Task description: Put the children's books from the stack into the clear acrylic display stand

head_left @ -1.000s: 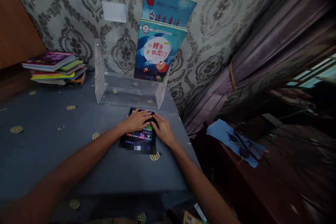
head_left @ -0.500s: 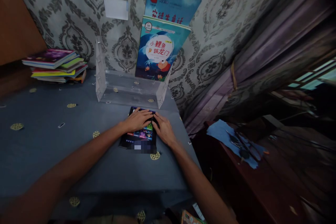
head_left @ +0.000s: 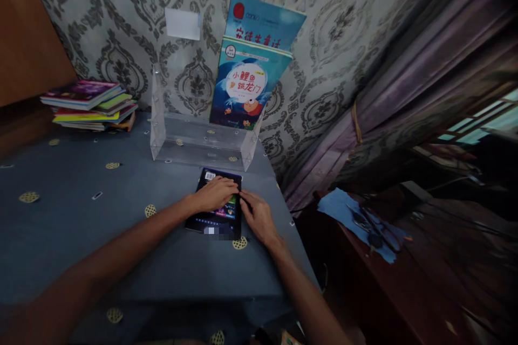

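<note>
A dark book (head_left: 203, 223) with a barcode and small colored pictures on its cover lies on the cloth-covered table. My left hand (head_left: 217, 194) rests flat across the middle of that cover, fingers stretched toward the right edge. At the right edge of the book is my right hand (head_left: 259, 218), its thumb and index finger drawn together on the edge and the other fingers curled. Just behind the book stands a clear acrylic rack (head_left: 198, 157). Two blue picture books lean in it, the front one (head_left: 238, 105) lower than the rear one (head_left: 267, 19).
A stack of books (head_left: 89, 102) sits at the table's back left, by the patterned wall. To the right, beyond the table edge, a dark red surface (head_left: 364, 285) bears a blue cloth (head_left: 335, 207) with tools and cables. A purple curtain (head_left: 335, 151) hangs there.
My hands have slid nearer along the book, uncovering the barcode at its far end. My right hand has moved slightly right, its fingers at the book's edge. The view has tilted up a little.
</note>
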`<state>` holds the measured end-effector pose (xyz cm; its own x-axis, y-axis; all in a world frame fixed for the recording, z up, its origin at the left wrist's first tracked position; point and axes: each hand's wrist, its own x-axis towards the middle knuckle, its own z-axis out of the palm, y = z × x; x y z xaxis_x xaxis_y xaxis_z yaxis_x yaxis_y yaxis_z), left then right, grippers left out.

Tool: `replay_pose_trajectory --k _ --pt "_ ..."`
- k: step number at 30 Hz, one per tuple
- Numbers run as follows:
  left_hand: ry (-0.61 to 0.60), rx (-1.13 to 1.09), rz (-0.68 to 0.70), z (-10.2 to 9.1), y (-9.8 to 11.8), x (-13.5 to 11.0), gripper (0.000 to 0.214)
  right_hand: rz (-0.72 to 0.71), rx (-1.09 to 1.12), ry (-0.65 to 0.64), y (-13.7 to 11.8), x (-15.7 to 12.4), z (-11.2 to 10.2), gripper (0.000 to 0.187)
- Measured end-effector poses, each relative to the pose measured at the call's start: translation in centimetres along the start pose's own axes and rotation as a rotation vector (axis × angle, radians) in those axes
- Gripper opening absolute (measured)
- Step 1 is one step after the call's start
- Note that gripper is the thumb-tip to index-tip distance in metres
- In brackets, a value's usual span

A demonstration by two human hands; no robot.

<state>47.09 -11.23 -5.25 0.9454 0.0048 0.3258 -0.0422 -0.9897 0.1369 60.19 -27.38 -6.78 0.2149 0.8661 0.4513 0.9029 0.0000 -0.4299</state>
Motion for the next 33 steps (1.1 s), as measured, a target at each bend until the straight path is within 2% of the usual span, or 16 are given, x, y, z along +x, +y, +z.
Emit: replay_pose_trajectory --k 4,16,23,30,33 --pt "0.030 -0.063 0.007 -0.5 0.1 -0.2 0.018 0.012 0.011 -0.002 -0.4 -0.5 -0.3 0.032" --pt "0.001 0.047 0.027 -0.6 0.9 -0.1 0.015 0.026 -0.014 -0.046 -0.6 -0.6 -0.4 0.035" --pt "-0.048 0.014 -0.014 -0.7 1.3 -0.4 0.023 -0.018 -0.048 -0.021 -1.0 -1.8 -0.1 0.037" --pt "-0.118 -0.051 -0.038 -0.8 1.6 -1.8 0.055 -0.060 -0.059 0.004 -2.5 -4.0 -0.6 0.037" --pt "-0.130 -0.071 -0.012 -0.7 2.3 -2.6 0.048 -0.083 -0.059 0.009 -3.4 -5.0 -1.0 0.037"
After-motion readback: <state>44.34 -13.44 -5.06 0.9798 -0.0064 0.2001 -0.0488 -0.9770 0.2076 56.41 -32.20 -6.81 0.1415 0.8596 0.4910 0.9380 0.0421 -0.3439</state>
